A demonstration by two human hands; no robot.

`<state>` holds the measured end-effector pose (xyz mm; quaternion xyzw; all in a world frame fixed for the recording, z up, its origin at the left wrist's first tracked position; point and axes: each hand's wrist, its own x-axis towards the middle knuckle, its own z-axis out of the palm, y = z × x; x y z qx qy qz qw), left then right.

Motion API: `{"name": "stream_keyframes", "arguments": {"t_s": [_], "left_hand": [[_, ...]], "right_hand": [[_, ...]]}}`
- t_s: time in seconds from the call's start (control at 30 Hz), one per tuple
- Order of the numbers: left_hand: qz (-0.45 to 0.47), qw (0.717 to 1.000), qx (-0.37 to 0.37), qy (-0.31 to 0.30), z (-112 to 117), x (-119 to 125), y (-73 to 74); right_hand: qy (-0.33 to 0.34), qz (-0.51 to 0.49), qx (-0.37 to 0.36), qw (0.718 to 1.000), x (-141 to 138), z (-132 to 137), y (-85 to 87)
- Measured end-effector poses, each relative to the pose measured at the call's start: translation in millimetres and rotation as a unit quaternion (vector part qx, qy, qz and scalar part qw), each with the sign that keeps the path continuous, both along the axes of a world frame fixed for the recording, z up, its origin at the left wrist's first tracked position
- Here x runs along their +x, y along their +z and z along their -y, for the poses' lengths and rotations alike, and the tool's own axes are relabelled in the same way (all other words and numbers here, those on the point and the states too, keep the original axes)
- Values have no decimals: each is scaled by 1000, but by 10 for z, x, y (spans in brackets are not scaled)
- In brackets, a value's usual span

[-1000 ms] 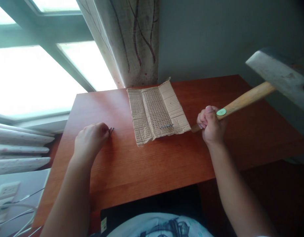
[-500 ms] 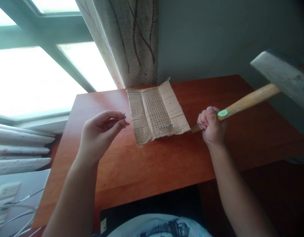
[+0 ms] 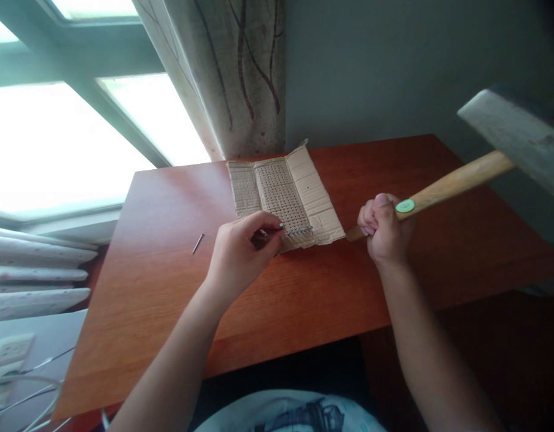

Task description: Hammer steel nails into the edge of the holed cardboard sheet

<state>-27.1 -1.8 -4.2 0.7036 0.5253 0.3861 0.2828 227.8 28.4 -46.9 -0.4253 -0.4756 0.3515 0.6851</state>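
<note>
My left hand [image 3: 249, 243] pinches a small nail [image 3: 281, 225] over the near left part of a cardboard sheet [image 3: 319, 201]; only the nail's head shows at the fingertips. The middle of the sheet carries a grid of small holes [image 3: 281, 192]. Along its near end stands a row of several nails [image 3: 302, 230], just right of my left fingertips. My right hand [image 3: 387, 231] is wrapped round the wooden handle of a hammer [image 3: 461, 180], whose big metal head is raised at the upper right. A loose nail [image 3: 198, 243] lies on the table left of my left hand.
The sheet lies on a reddish-brown wooden table [image 3: 277, 312]. Behind it are a patterned curtain [image 3: 240, 78] and a grey wall [image 3: 371, 78]. A window [image 3: 56, 144] is at the left, with a wall socket [image 3: 11, 350] and cables [image 3: 38, 384] at the lower left.
My left hand has moved right with the nail, from beside the cardboard to its near left part. The loose nail on the table has come into view. My right hand and the hammer stay nearly still.
</note>
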Motion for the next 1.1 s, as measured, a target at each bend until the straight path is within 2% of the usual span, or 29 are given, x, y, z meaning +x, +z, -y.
{"name": "stream_keyframes", "arguments": {"t_s": [0.2, 0.57, 0.77, 0.93, 1.1], "left_hand": [[-18, 999, 18, 20, 2, -4, 0], [-20, 1000, 18, 13, 22, 10, 6], [-38, 997, 64, 12, 21, 54, -36], [-40, 992, 119, 12, 8, 66, -106], [-19, 993, 113, 8, 7, 38, -128]], "right_hand": [[2, 2, 4, 1000, 8, -10, -8], [1, 8, 4, 1000, 2, 3, 10], [8, 15, 5, 1000, 4, -4, 8], [40, 64, -46, 996, 0, 4, 99], [82, 139, -134, 978, 137, 217, 229]]}}
